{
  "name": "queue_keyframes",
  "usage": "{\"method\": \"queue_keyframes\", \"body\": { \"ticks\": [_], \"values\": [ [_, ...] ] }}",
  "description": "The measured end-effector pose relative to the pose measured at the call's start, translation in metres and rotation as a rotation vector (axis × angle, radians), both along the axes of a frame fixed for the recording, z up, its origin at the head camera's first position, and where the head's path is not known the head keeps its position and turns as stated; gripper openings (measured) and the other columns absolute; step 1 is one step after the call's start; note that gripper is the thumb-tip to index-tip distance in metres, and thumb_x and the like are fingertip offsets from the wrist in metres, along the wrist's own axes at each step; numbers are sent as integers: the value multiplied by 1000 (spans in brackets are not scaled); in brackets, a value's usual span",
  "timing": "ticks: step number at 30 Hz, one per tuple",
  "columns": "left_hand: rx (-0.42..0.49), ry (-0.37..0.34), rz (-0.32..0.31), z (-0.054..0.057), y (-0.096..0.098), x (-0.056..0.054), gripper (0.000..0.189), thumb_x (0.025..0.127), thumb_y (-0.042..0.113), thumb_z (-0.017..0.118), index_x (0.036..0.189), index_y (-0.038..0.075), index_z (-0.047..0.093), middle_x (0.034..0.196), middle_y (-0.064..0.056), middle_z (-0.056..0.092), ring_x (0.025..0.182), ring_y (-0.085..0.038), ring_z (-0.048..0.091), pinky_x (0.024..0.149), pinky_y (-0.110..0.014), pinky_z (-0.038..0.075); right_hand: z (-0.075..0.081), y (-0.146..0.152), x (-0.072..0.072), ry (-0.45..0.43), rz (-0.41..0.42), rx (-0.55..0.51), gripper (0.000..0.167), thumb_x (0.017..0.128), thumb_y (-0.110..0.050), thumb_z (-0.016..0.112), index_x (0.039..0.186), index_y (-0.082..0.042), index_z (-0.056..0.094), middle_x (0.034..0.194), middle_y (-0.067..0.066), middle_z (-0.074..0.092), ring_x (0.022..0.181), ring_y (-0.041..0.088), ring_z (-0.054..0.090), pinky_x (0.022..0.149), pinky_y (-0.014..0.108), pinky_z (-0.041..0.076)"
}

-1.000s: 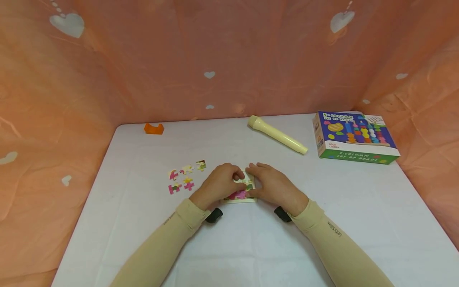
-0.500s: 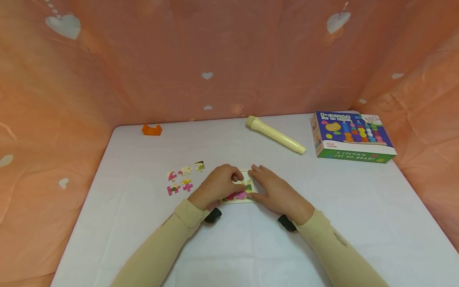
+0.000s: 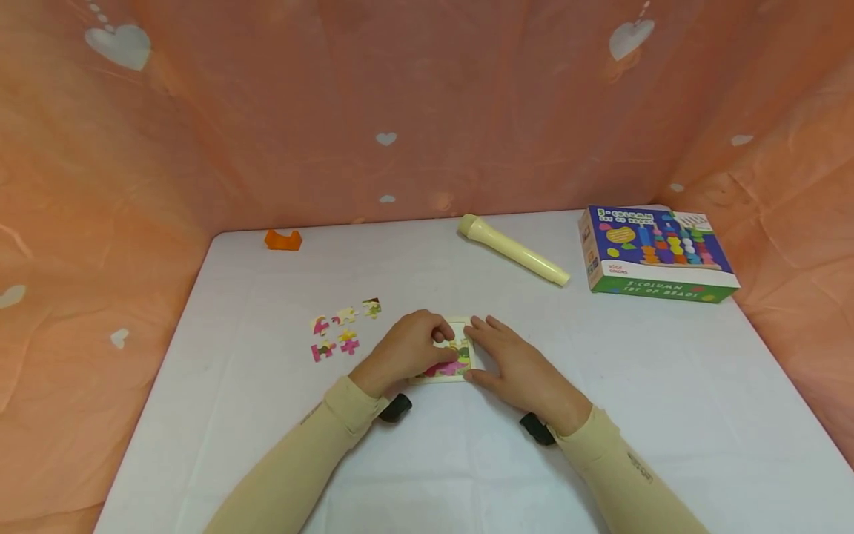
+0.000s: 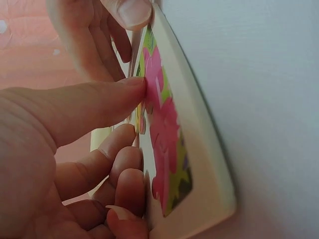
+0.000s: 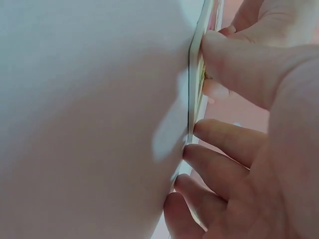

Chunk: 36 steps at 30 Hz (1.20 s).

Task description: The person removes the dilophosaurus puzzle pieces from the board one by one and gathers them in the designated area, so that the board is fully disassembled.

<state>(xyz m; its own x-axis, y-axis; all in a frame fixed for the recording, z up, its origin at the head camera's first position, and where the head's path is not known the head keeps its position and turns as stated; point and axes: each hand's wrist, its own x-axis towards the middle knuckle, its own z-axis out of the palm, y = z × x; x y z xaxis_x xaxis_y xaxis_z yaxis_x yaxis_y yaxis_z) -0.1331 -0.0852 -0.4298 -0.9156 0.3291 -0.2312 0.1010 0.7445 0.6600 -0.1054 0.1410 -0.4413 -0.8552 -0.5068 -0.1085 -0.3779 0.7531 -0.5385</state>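
A small jigsaw board (image 3: pixel 438 380) with a pale rim lies on the table; pink and green pieces fill its lower part, and its upper part shows pale. Over its left side is my left hand (image 3: pixel 407 345). Its straight thumb (image 4: pixel 99 104) presses on the pieces while the other fingers bend near the surface, and there is a gap between thumb and index finger. My right hand (image 3: pixel 523 371) rests along the board's right edge, thumb (image 5: pixel 244 64) on the rim and fingers extended. Several loose jigsaw pieces (image 3: pixel 349 346) lie left of the board.
A yellow tapered tube (image 3: pixel 514 251) lies behind the board. At the back right sits a bead-set box (image 3: pixel 657 252). An orange notched block (image 3: pixel 283 240) is near the back left edge. Orange cloth (image 3: pixel 427 111) hangs behind the white table (image 3: pixel 427 475).
My right hand has shifted slightly outward and toward me, its fingers straighter. The board seems a little nearer to me. The left hand stays over the board with only a small shift.
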Motion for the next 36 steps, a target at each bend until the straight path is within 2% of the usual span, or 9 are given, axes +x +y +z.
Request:
{"method": "queue_keyframes", "body": {
  "ticks": [7, 16, 24, 30, 36],
  "values": [
    [-1, 33, -8, 1, 1, 1, 22, 90, 28, 88, 105, 16, 77, 98, 1, 67, 91, -16, 59, 87, -34, 51, -1, 3, -1, 21, 15, -36, 70, 99, -27, 79, 160, -8, 51, 172, 12, 43, 163, 40, 33, 125, 63, 37],
    [97, 20, 21, -2, 0, 2, 12, 96, 22, 81, 102, 15, 75, 85, 5, 72, 78, -10, 65, 75, -29, 54, 0, 1, -1, -3, 6, -27, 69, 100, -26, 79, 160, -9, 51, 172, 12, 43, 164, 40, 32, 126, 63, 36],
    [93, 33, 24, -3, 0, 2, 9, 101, 23, 76, 105, 15, 79, 90, 4, 73, 83, -12, 64, 80, -31, 55, -1, 1, -1, -17, -8, -24, 70, 99, -27, 79, 161, -9, 51, 173, 10, 41, 164, 39, 31, 127, 62, 35],
    [107, 27, 17, -2, -1, 3, 8, 104, 24, 74, 102, 17, 78, 88, 5, 71, 83, -12, 62, 81, -32, 54, -1, 0, -2, -9, -1, -27, 71, 98, -27, 81, 160, -8, 51, 172, 12, 43, 164, 39, 32, 127, 62, 36],
    [120, 25, 9, -1, -2, 2, 8, 104, 23, 73, 101, 17, 78, 89, 5, 71, 84, -12, 63, 82, -32, 53, 4, -1, -4, -44, -24, -14, 72, 96, -29, 83, 160, -11, 53, 172, 8, 44, 164, 37, 33, 127, 61, 36]
  ]
}}
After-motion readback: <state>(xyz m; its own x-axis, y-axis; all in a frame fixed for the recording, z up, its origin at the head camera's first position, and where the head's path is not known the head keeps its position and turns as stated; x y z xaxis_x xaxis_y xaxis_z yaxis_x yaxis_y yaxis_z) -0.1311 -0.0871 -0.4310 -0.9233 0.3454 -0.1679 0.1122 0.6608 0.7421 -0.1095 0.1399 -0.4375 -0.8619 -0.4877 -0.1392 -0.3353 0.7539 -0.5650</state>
